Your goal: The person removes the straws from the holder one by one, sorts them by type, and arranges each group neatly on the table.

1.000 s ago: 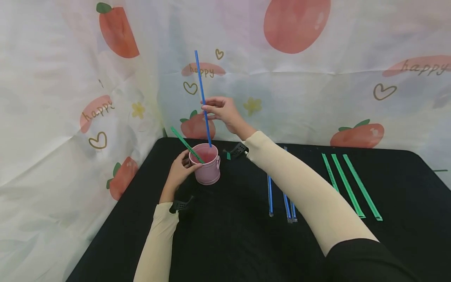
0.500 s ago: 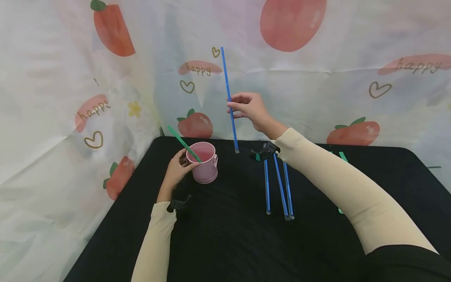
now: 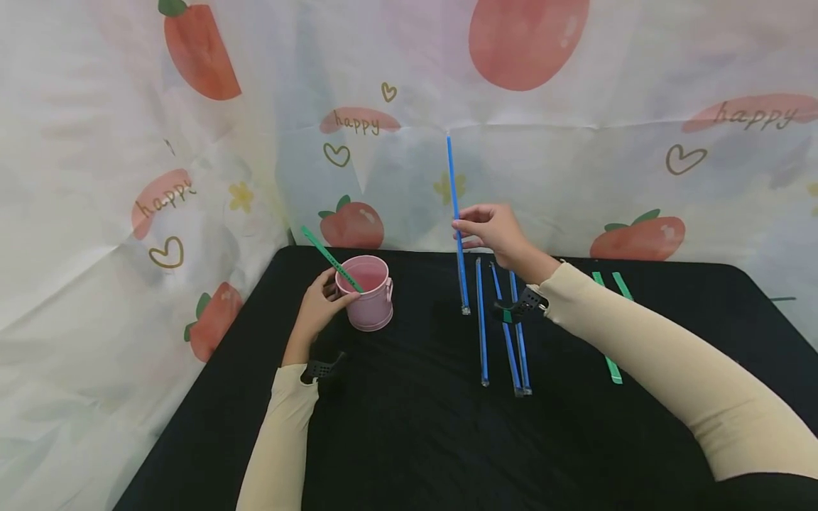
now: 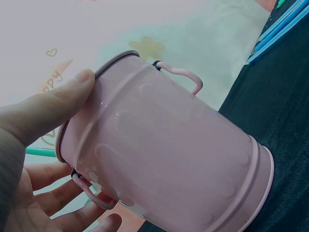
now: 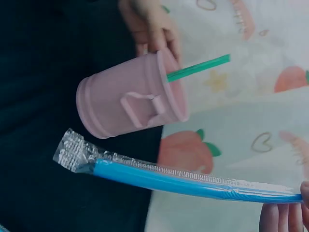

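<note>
My left hand (image 3: pixel 317 301) grips a small pink bucket (image 3: pixel 373 312) at its rim. In the left wrist view the thumb (image 4: pixel 77 92) presses the near wall, and the fingers lie on the far side by a looped handle (image 4: pixel 91 191). A slim green strip (image 3: pixel 327 254), printed with dark marks, leans out of the bucket. My right hand (image 3: pixel 495 226) pinches a blue straw (image 3: pixel 452 174) in a clear wrapper. The straw stands nearly upright, right of the bucket and apart from it. Its crimped wrapper end (image 5: pixel 72 150) shows in the right wrist view.
Several more blue straws (image 3: pixel 482 326) lie on the black tabletop (image 3: pixel 409 426), beneath and beside my right wrist. Green strips (image 3: pixel 613 370) lie farther right, partly hidden by my right sleeve (image 3: pixel 664 362). A fruit-printed curtain (image 3: pixel 543 156) hangs behind the table.
My right hand has carried the blue straw from over the bucket rightward, then lowered it near the other blue straws. My left hand keeps holding the bucket.
</note>
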`<control>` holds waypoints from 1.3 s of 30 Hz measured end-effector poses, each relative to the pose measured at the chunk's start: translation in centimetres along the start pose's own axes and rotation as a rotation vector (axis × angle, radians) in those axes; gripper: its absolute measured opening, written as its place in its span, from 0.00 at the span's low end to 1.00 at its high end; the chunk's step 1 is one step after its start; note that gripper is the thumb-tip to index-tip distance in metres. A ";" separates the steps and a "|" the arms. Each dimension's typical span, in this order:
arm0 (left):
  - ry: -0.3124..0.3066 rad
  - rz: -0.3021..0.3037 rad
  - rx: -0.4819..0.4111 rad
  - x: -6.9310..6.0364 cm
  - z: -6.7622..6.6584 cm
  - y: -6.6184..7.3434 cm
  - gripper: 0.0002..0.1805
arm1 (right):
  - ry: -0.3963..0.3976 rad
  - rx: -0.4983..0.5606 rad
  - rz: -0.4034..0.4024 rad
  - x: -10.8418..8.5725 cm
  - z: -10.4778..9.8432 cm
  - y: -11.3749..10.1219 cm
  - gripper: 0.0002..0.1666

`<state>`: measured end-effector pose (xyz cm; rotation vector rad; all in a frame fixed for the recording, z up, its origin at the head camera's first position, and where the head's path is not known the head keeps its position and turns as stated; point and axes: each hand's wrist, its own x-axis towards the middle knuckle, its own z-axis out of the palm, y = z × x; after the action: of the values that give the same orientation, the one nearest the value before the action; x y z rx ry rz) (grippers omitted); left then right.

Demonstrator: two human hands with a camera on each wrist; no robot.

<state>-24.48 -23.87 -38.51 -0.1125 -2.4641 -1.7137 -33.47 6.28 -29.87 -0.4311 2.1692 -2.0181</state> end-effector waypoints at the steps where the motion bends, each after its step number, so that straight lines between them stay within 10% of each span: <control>1: 0.000 0.000 -0.001 0.0 0.0 0.0 0.38 | 0.001 -0.014 0.012 -0.1 -0.1 0.5 0.13; 21: -0.010 0.007 0.009 0.1 0.0 -0.3 0.38 | 0.088 -0.150 0.248 -2.3 0.3 10.3 0.20; 39: -0.002 0.000 0.014 0.3 0.0 -0.5 0.38 | 0.145 -0.224 0.293 -2.7 0.9 13.0 0.16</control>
<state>-24.85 -24.08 -38.89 -0.1122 -2.4768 -1.6967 -32.02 6.93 -43.10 0.0143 2.3901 -1.7071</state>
